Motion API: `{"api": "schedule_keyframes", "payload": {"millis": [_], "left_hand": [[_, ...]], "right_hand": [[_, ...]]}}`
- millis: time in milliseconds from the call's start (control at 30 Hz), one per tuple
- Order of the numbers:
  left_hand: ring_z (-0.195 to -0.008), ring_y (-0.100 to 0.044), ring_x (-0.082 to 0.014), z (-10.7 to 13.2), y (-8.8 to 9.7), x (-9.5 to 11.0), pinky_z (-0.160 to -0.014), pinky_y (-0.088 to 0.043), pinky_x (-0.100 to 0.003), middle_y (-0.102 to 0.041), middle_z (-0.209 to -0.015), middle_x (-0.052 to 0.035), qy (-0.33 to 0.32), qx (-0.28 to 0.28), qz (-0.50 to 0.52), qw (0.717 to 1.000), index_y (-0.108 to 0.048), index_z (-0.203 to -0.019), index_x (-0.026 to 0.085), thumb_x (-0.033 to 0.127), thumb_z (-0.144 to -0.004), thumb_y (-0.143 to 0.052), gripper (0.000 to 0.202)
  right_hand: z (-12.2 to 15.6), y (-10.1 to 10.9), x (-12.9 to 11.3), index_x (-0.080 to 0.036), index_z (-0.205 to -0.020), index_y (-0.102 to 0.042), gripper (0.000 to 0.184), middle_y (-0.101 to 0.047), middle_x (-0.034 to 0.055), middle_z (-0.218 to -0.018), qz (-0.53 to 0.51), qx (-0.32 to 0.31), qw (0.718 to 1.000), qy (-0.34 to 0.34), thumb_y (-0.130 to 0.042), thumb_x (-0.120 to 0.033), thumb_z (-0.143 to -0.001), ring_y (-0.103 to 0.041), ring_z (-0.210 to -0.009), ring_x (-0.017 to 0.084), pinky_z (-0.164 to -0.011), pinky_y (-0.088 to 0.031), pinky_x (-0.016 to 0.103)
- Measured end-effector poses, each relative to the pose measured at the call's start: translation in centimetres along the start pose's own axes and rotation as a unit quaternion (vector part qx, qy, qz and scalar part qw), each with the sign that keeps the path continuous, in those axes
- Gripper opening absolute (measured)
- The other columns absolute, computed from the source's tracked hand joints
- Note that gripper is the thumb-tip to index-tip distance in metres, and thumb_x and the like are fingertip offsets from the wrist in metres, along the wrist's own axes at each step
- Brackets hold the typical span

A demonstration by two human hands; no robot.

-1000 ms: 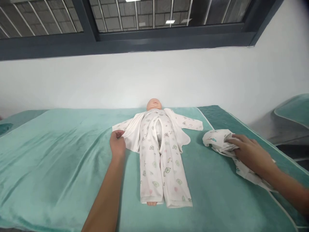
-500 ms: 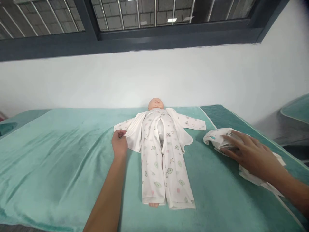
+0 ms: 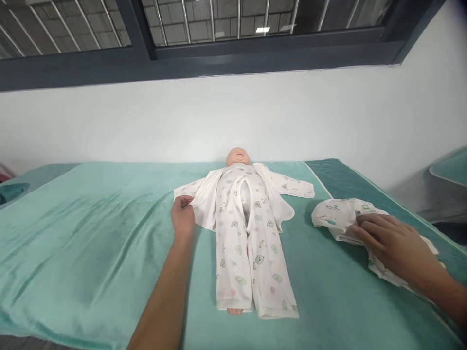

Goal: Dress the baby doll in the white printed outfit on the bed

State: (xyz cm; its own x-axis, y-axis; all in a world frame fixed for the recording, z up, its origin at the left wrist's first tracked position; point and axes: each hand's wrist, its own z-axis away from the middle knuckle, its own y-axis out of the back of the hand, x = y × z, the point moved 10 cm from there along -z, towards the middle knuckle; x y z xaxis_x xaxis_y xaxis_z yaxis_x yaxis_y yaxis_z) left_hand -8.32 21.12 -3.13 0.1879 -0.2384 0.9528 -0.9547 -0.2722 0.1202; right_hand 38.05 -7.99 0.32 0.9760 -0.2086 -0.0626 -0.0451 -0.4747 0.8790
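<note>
A baby doll (image 3: pixel 238 157) lies on its back on a teal blanket (image 3: pixel 91 233), dressed in white printed trousers (image 3: pixel 251 253) with an open white printed top (image 3: pixel 284 187) spread under it. My left hand (image 3: pixel 182 215) pinches the edge of the top's left flap beside the doll. My right hand (image 3: pixel 396 245) lies flat, fingers stretched out, on a crumpled white printed garment (image 3: pixel 339 216) to the right of the doll.
A white wall (image 3: pixel 233 116) rises straight behind the bed, with a dark-framed barred window (image 3: pixel 233 34) above. Another teal-covered surface (image 3: pixel 450 167) shows at the far right, across a gap from the blanket's right edge.
My right hand has gone from grasping the crumpled garment to lying flat on it, and the garment looks more flattened. My left hand has stayed at the top's flap.
</note>
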Motion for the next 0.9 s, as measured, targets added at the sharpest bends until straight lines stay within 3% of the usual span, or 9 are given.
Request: {"api": "schedule_keyframes", "payload": {"millis": [133, 267, 400, 500, 600, 667, 767, 900], "left_hand": [[-0.104, -0.054, -0.0248, 0.7, 0.1, 3.1, -0.096, -0.04, -0.04, -0.062, -0.098, -0.0057, -0.119, 0.025, -0.127, 0.984, -0.061, -0.088, 0.021, 0.003, -0.068, -0.047, 0.03], [-0.11, -0.052, -0.0278, 1.3, -2.6, 5.8, -0.101, -0.037, -0.042, -0.061, -0.105, -0.009, -0.231, -0.009, -0.2, 0.952, -0.062, -0.097, 0.021, 0.009, -0.08, -0.049, 0.025], [-0.115, -0.052, -0.0284, 0.1, -7.2, 6.5, -0.103, -0.038, -0.042, -0.062, -0.114, -0.0111, -0.237, -0.084, -0.225, 0.941, -0.06, -0.11, 0.019, 0.027, -0.089, -0.054, 0.024], [-0.117, -0.053, -0.0274, -1.7, -10.5, 6.3, -0.102, -0.04, -0.04, -0.062, -0.121, -0.0114, -0.198, -0.138, -0.269, 0.932, -0.057, -0.12, 0.017, 0.038, -0.092, -0.051, 0.035], [-0.119, -0.054, -0.026, -3.4, -12.8, 5.8, -0.103, -0.039, -0.038, -0.061, -0.127, -0.01, -0.165, -0.175, -0.319, 0.917, -0.055, -0.127, 0.018, 0.043, -0.094, -0.047, 0.042], [-0.119, -0.055, -0.0258, -4.2, -13.8, 5.4, -0.103, -0.039, -0.039, -0.062, -0.129, -0.0086, -0.155, -0.194, -0.355, 0.901, -0.055, -0.129, 0.021, 0.044, -0.095, -0.044, 0.042], [-0.113, -0.06, -0.0253, -4.9, -14.5, 4.9, -0.096, -0.042, -0.039, -0.065, -0.122, -0.0064, -0.161, -0.201, -0.415, 0.873, -0.06, -0.122, 0.025, 0.042, -0.097, -0.038, 0.038], [-0.097, -0.065, -0.0245, -6.0, -14.3, 4.2, -0.08, -0.046, -0.035, -0.07, -0.106, -0.0061, -0.152, -0.183, -0.476, 0.847, -0.065, -0.107, 0.025, 0.035, -0.096, -0.034, 0.034]], "right_hand": [[-0.3, 1.9, -1.8, -0.024, -0.085, -0.06, 0.034, -0.066, 0.0107, -0.115, 0.01, 0.085, 0.996, 0.014, -0.039, -0.05, -0.094, -0.059, -0.108, 0.032, -0.094, -0.043, 0.05], [-3.1, 3.1, -8.1, -0.024, -0.091, -0.057, 0.023, -0.062, 0.0113, -0.12, -0.097, 0.139, 0.986, 0.009, -0.045, -0.044, -0.094, -0.058, -0.11, 0.03, -0.095, -0.045, 0.047], [-9.7, -0.6, -15.2, -0.023, -0.105, -0.057, 0.026, -0.058, 0.0089, -0.125, -0.275, 0.094, 0.957, -0.016, -0.047, -0.044, -0.093, -0.052, -0.123, 0.025, -0.103, -0.043, 0.043], [-15.9, -5.7, -18.1, -0.023, -0.124, -0.054, 0.037, -0.057, 0.0083, -0.131, -0.335, 0.02, 0.94, -0.06, -0.045, -0.04, -0.091, -0.053, -0.12, 0.025, -0.102, -0.044, 0.042], [-21.0, -9.4, -18.0, -0.018, -0.131, -0.054, 0.045, -0.053, 0.0106, -0.139, -0.321, -0.008, 0.943, -0.092, -0.04, -0.033, -0.091, -0.045, -0.13, 0.028, -0.11, -0.036, 0.045], [-23.0, -11.8, -17.2, -0.017, -0.129, -0.057, 0.045, -0.056, 0.0102, -0.136, -0.307, -0.055, 0.944, -0.105, -0.038, -0.031, -0.091, -0.049, -0.127, 0.028, -0.109, -0.036, 0.045], [-23.9, -14.0, -16.2, -0.025, -0.12, -0.063, 0.041, -0.064, 0.0035, -0.126, -0.29, -0.106, 0.945, -0.107, -0.034, -0.033, -0.093, -0.057, -0.116, 0.026, -0.1, -0.042, 0.041], [-24.0, -14.8, -14.7, -0.029, -0.116, -0.065, 0.04, -0.068, 0.0018, -0.118, -0.223, -0.12, 0.96, -0.12, -0.033, -0.028, -0.092, -0.06, -0.108, 0.026, -0.088, -0.045, 0.038]]}}
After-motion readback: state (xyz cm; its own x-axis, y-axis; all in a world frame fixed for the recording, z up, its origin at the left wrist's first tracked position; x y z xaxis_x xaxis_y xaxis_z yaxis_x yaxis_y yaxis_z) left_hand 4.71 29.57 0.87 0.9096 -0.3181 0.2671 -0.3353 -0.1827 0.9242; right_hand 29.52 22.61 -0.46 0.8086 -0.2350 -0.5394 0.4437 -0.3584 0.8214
